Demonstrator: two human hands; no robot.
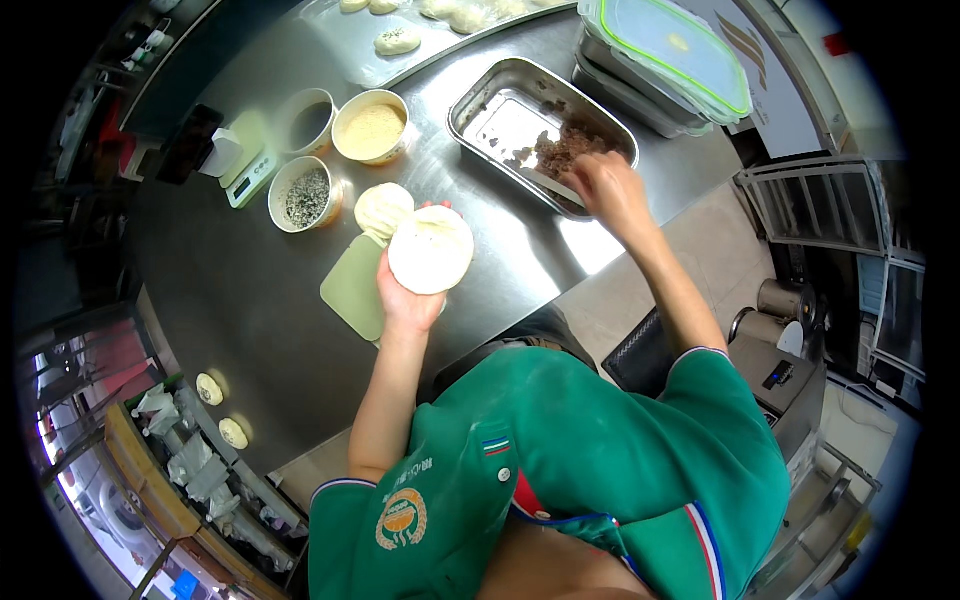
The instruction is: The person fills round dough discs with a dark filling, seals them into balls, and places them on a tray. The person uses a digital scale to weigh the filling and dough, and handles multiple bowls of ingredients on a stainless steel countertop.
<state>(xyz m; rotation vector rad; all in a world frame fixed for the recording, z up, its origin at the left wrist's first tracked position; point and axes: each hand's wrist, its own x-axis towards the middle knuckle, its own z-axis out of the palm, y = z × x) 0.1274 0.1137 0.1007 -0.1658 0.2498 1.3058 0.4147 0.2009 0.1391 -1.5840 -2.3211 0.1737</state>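
Head view: L hand (412,285) is palm-up under a pale dough disc (431,250), fingertips just showing past the far edge; it's cradling the disc, not squeezing, prob. b/c soft dough would sag or dent if pinched. Disc sits above the table (230,310), tilted toward the wearer, so its whole face is in plain sight.

R hand (608,190) is over the near R side of a steel pan (505,118), fingers closed round a flat, pale tool (548,184), whose blade lies by the brown crumbly filling (570,152). Exact finger placement is hard to tell. Filling's heaped at the pan's R end, which suits that arm's reach.

A 2nd dough piece (384,208) is just beyond the L hand, nr a green board (350,285), prob. kept close for easy pickup. Tubs w/ black-and-white seeds (305,197), yellowish crumbs (371,132) & dark contents (312,122) cluster beyond, to the L, prob. so they're reachable w/o crowding the pan. Scale (248,180) stands beside them.
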